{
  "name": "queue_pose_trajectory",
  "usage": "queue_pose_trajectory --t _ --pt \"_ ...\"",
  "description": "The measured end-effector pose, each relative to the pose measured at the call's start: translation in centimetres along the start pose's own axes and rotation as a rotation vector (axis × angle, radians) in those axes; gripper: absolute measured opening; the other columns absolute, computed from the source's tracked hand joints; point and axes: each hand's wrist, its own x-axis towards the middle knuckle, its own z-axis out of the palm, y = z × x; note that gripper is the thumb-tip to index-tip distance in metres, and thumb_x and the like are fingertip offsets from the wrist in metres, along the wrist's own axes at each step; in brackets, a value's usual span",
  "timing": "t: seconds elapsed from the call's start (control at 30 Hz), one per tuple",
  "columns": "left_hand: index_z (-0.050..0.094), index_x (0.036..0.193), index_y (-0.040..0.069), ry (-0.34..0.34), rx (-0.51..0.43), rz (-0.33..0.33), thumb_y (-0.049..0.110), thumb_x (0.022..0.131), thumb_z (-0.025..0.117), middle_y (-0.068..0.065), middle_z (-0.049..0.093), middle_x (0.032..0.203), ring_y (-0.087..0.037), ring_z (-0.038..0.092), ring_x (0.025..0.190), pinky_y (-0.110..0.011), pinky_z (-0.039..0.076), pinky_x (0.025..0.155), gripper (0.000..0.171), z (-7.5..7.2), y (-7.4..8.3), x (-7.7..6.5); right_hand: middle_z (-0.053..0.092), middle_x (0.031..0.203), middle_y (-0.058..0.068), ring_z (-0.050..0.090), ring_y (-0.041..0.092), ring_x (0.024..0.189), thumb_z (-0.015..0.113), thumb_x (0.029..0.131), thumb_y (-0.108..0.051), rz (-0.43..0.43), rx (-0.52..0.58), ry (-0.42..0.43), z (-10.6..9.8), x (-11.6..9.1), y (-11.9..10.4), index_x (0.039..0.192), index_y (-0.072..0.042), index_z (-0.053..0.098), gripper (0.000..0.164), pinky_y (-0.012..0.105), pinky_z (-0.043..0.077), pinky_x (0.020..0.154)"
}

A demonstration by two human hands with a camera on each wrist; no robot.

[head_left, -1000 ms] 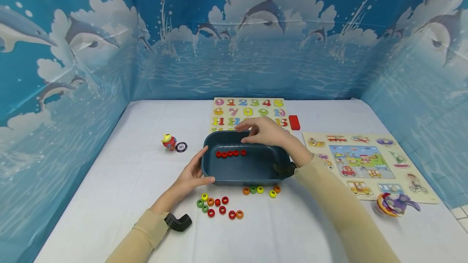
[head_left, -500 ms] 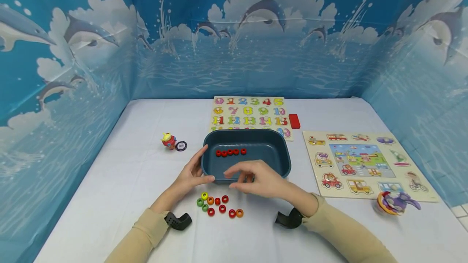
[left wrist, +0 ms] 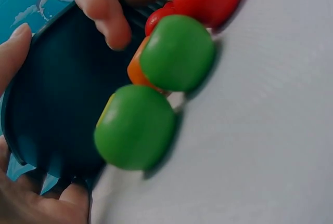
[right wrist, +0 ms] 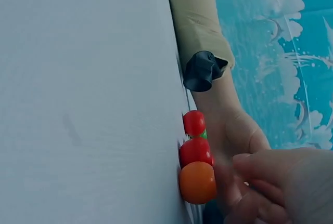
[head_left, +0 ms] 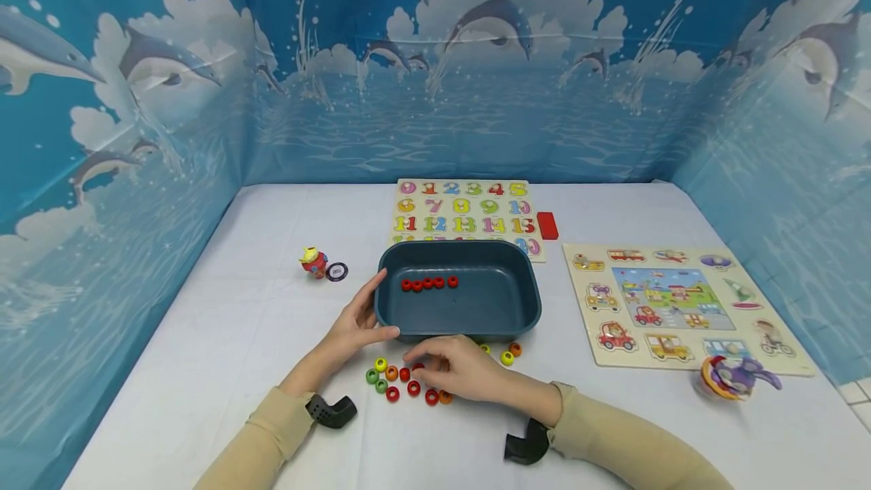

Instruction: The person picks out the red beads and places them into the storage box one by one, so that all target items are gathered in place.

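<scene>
My left hand (head_left: 357,324) grips the left end of a dark blue tray (head_left: 524,335), thumb on the near corner and fingers along the end wall. Inside the tray, several red beads (head_left: 428,283) form a row toward the back left. In front of it, my right hand (head_left: 459,369) hovers over loose beads, thumb and forefinger apart around a partly hidden red bead (head_left: 418,367). The left wrist view shows green beads (left wrist: 136,128) close up, with right-hand fingertips (left wrist: 118,33) beyond them. An orange bead (right wrist: 197,182) lies beside the right hand in the right wrist view.
Yellow beads (head_left: 506,358) and an orange one lie right of the hand. A number puzzle board (head_left: 463,206) and red block (head_left: 547,225) are behind the tray. A vehicle puzzle (head_left: 592,339) and purple toy (head_left: 738,380) stand right; a small figure (head_left: 314,263) and round chip (head_left: 336,271) left.
My right hand has moved from above the tray's back edge, toward me across the tray, down to the loose beads in front. My left hand and the tray have stayed in place.
</scene>
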Motion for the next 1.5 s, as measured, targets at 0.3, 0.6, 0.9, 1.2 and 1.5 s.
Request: queue_pose_trajectory --t 0.3,0.6,0.9,1.2,1.5 --pt "0.019 0.143 0.026 0.011 -0.033 0.007 0.008 0.076 0.07 0.006 0.011 0.147 -0.016 0.012 0.133 -0.024 0.022 0.103 0.086 -0.5 -1.7 0.4 0.06 0.083 -0.014 0.049 -0.002 0.059 0.064 0.082 -0.018 0.025 -0.12 -0.012 0.6 0.1 1.0 0.106 -0.019 0.064 0.024 0.015 0.045 0.05" --pt "0.017 0.143 0.022 0.002 -0.049 0.011 0.001 0.077 0.067 0.003 0.01 0.147 -0.019 0.012 0.134 -0.027 0.021 0.104 0.086 -0.4 -1.3 0.4 0.059 0.079 -0.015 0.048 -0.002 0.057 0.066 0.081 -0.018 0.001 -0.167 0.016 0.8 0.1 1.3 0.103 -0.018 0.066 0.022 0.014 0.044 0.048" --pt "0.013 0.144 0.016 0.007 -0.001 -0.002 0.002 0.078 0.067 -0.001 0.008 0.148 -0.024 0.01 0.134 -0.034 0.019 0.105 0.087 0.3 0.4 -0.2 0.061 0.073 -0.016 0.048 -0.008 0.054 0.067 0.08 -0.026 -0.077 -0.192 0.028 -0.7 -0.6 -2.0 0.099 -0.017 0.067 0.021 0.01 0.042 0.046" --pt "0.014 0.144 0.02 -0.002 -0.02 -0.003 0.001 0.078 0.066 -0.002 0.008 0.148 -0.022 0.012 0.133 -0.033 0.02 0.105 0.085 0.1 0.4 -0.2 0.064 0.088 -0.014 0.048 -0.005 0.059 0.07 0.077 -0.029 -0.301 -0.23 0.162 -7.2 1.6 -5.8 0.098 -0.019 0.067 0.023 0.013 0.043 0.05" --pt "0.02 0.141 0.032 -0.002 -0.053 -0.014 0.003 0.077 0.068 0.005 0.009 0.147 -0.014 0.014 0.133 -0.024 0.023 0.103 0.085 -0.5 -1.5 0.4 0.064 0.099 -0.003 0.057 0.006 0.082 0.068 0.079 -0.022 -0.285 -0.168 -0.018 -11.8 6.4 -5.0 0.103 -0.013 0.066 0.026 0.022 0.05 0.061"
